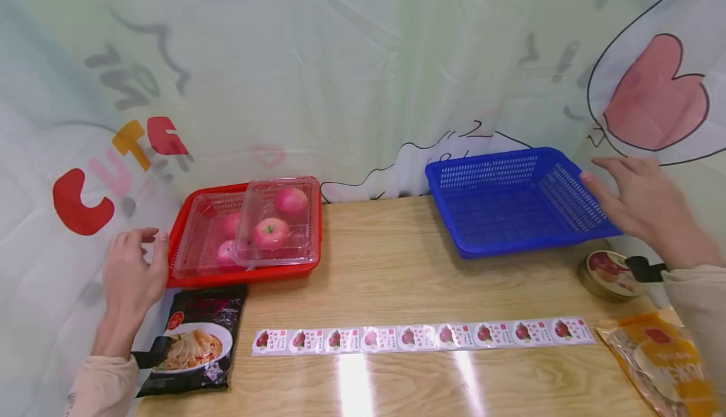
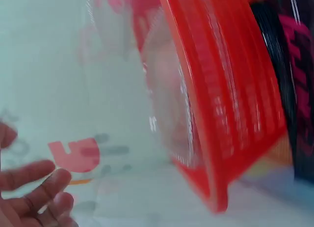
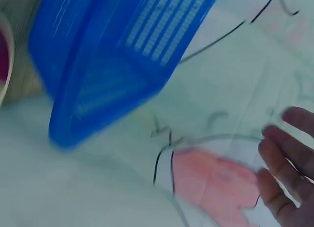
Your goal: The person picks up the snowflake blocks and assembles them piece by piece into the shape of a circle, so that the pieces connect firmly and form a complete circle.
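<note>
My left hand point(image 1: 134, 272) hovers at the left side of a red basket point(image 1: 283, 271), its fingers loosely bent around nothing. The left wrist view shows these fingers point(image 2: 41, 190) apart from the basket. Inside the basket sit two clear plastic boxes with apples point(image 1: 271, 233), one box point(image 1: 244, 185) resting partly over the other. On the far side my right hand point(image 1: 652, 206) is raised by the right rim of a blue plastic basket point(image 1: 499, 209), which holds nothing. In the right wrist view its fingers point(image 3: 282, 163) are loosely spread, with a gap to the basket.
A strip of apple-printed stickers point(image 1: 422, 337) lies across the wooden table point(image 1: 374, 291). A black noodle packet point(image 1: 198, 341) lies below the red basket. At the right are a round tin point(image 1: 609, 273) and an orange food packet point(image 1: 660, 363). A printed curtain point(image 1: 351, 77) hangs behind.
</note>
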Demonstrator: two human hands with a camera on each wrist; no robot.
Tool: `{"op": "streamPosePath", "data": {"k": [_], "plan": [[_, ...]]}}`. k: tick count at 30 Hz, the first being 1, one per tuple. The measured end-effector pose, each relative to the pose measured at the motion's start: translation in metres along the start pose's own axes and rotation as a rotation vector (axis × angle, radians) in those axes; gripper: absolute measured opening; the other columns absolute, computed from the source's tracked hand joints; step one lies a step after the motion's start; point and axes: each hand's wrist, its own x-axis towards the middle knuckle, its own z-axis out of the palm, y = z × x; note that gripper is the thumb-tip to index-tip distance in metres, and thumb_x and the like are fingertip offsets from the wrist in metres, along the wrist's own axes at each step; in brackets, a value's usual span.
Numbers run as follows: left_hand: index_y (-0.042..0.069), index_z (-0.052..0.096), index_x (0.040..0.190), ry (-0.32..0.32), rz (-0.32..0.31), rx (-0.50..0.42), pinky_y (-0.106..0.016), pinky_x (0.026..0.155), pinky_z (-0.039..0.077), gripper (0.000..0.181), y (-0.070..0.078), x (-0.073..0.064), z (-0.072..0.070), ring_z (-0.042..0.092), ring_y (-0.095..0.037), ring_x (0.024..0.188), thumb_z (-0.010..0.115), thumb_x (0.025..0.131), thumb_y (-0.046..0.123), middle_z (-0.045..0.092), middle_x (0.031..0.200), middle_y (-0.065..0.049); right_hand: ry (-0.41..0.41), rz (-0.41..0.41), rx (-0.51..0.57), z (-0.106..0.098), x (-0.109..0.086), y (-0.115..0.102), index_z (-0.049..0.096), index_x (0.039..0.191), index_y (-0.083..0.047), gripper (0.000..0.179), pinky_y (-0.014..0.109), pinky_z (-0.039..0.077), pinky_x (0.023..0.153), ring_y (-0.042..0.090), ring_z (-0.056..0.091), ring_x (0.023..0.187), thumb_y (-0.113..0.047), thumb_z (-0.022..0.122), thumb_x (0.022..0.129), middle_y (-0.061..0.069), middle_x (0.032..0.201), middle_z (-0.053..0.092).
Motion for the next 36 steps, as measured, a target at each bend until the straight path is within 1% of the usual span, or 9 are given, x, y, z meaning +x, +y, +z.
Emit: {"op": "streamPosePath", "data": {"k": [3,6,9,12,15,19,22,27,36], "plan": [[-0.007,0.071,0.113,0.077,-0.193,-0.108,-0.019,0.06,0.043,0.04,0.008,-0.014,0.0,0.056,-0.018,0.072,0.055,0.107,0.029,0.073,0.094,-0.023,0.097,-0.035,0.064,0.005,0.003,-0.018,0.066,0.122,0.014,0.064,0.067,0.048,0.092,0.058,0.056,0.11,-0.046,0.047,0.111,0.042,0.117,0.065],[-0.006,0.069,0.113,-0.026,-0.441,-0.295,-0.016,0.046,0.045,0.045,0.019,-0.027,0.002,0.054,-0.005,0.053,0.05,0.11,0.036,0.072,0.072,0.0,0.124,-0.033,0.207,0.01,0.008,-0.041,0.074,0.111,0.008,0.05,0.035,0.05,0.072,0.03,0.066,0.088,-0.039,0.057,0.108,0.03,0.1,0.073],[-0.006,0.062,0.121,-0.23,-0.641,-0.498,-0.025,0.047,0.054,0.049,0.029,-0.039,0.011,0.062,-0.01,0.048,0.043,0.112,0.038,0.068,0.064,0.016,-0.006,0.036,0.478,0.015,0.016,-0.072,0.074,0.12,0.001,0.047,0.019,0.046,0.064,0.004,0.062,0.085,-0.041,0.056,0.11,0.002,0.1,0.078],[-0.005,0.056,0.127,-0.359,-0.769,-0.653,-0.028,0.055,0.061,0.049,0.036,-0.052,0.027,0.071,-0.014,0.056,0.038,0.113,0.039,0.073,0.071,0.013,-0.221,0.134,0.812,0.021,0.026,-0.106,0.063,0.139,-0.002,0.057,0.021,0.056,0.072,-0.001,0.064,0.096,-0.05,0.049,0.111,-0.018,0.109,0.073],[-0.001,0.052,0.129,-0.379,-0.827,-0.719,-0.029,0.065,0.065,0.049,0.041,-0.066,0.043,0.076,-0.015,0.065,0.036,0.114,0.042,0.077,0.083,0.008,-0.407,0.2,1.175,0.034,0.038,-0.14,0.059,0.142,-0.006,0.053,0.024,0.059,0.082,0.006,0.069,0.104,-0.047,0.049,0.111,-0.016,0.112,0.074],[0.0,0.043,0.137,-0.375,-0.865,-0.804,-0.03,0.071,0.066,0.049,0.046,-0.079,0.059,0.078,-0.017,0.071,0.035,0.114,0.043,0.079,0.094,0.002,-0.596,0.307,1.49,0.059,0.054,-0.176,0.046,0.154,-0.003,0.056,0.022,0.058,0.098,0.007,0.071,0.108,-0.039,0.052,0.112,-0.004,0.121,0.073],[0.0,0.035,0.139,-0.388,-0.883,-0.88,-0.032,0.073,0.066,0.049,0.047,-0.083,0.068,0.08,-0.019,0.073,0.034,0.115,0.042,0.08,0.101,-0.005,-0.686,0.374,1.583,0.08,0.065,-0.199,0.026,0.164,0.003,0.068,0.028,0.05,0.115,0.01,0.067,0.118,-0.037,0.048,0.114,0.01,0.145,0.061],[0.003,0.03,0.142,-0.339,-0.873,-0.947,-0.034,0.079,0.066,0.047,0.049,-0.084,0.083,0.081,-0.02,0.08,0.033,0.116,0.042,0.078,0.113,-0.013,-0.785,0.404,1.64,0.111,0.077,-0.234,0.021,0.166,0.002,0.063,0.038,0.036,0.127,0.03,0.045,0.149,-0.033,0.037,0.116,0.026,0.172,0.025],[0.005,0.039,0.123,-0.222,-0.917,-1.055,-0.036,0.085,0.065,0.027,0.049,-0.084,0.099,0.081,-0.018,0.08,0.036,0.116,0.031,0.077,0.097,-0.004,-0.855,0.511,1.643,0.156,0.09,-0.296,0.033,0.163,0.0,0.056,0.04,0.043,0.123,0.03,0.05,0.144,-0.029,0.041,0.116,0.022,0.168,0.036]]}}
